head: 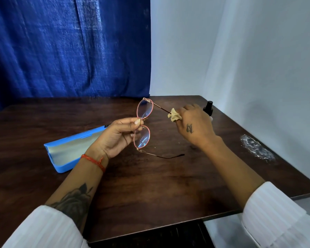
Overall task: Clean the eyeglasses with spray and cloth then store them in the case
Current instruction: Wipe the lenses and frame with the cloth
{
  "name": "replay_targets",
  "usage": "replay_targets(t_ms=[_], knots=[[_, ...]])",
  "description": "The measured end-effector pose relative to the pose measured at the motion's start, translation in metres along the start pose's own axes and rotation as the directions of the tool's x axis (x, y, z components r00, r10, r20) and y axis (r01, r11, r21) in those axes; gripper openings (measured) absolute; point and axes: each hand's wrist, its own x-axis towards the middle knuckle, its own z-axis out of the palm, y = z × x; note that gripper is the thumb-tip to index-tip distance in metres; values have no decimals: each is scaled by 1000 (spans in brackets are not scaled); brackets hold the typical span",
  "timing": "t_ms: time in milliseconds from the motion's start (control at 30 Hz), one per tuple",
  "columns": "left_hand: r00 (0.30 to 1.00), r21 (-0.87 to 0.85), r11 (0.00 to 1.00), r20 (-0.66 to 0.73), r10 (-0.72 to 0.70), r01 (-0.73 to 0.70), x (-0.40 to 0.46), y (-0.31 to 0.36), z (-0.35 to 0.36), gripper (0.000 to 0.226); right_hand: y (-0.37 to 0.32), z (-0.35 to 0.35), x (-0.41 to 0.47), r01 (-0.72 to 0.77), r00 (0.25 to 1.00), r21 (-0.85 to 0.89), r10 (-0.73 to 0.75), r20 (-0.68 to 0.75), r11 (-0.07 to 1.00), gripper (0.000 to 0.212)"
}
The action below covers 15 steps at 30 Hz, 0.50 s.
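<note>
Head view, items listed from largest to smallest.

Curtain [70, 47]: deep blue fabric, hanging behind the far left of the table. A pale wall fills the right side.

Table [150, 185]: dark wood-grain top, with a whitish scuffed patch [257, 147] near its right edge.

Left arm: reaches in from lower left, white sleeve pushed back, dark tattoo on the forearm, red thread band [94, 161] at the wrist. Left hand [116, 136]: raised above the table, palm turned toward the camera, thumb and fingertips pinching the eyeglasses at the bridge between the two lenses.

Right arm: comes in from lower right, white sleeve at the forearm. Right hand [195, 122]: back of the hand facing the camera, small tattoo on it, fingers curled around the cloth and closed on the far temple arm.

Case [70, 151]: light blue, lying open on the table to the left, pale lining showing, partly behind the left hand.

Eyeglasses [143, 125]: thin pink-red rim, held above the table centre and turned on end, one lens above the other. The upper temple arm runs right into the cloth; the lower one juts right, free.

Spray bottle [208, 108]: black, standing at the far right of the table, just behind the right hand and partly hidden by it.

Cloth [174, 115]: tan, bunched at the right hand's fingertips, wrapped on the upper temple arm.
</note>
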Motion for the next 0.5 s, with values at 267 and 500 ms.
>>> replay_targets(t_ms=[267, 500], knots=[[999, -13, 1000, -33, 12, -13, 3, 1, -9, 43, 7, -15, -15, -250, 959, 320, 280, -49, 914, 17], [999, -31, 999, -42, 25, -26, 3, 0, -8, 44, 5, -17, -46, -503, 829, 754, 483, 282, 423, 20]])
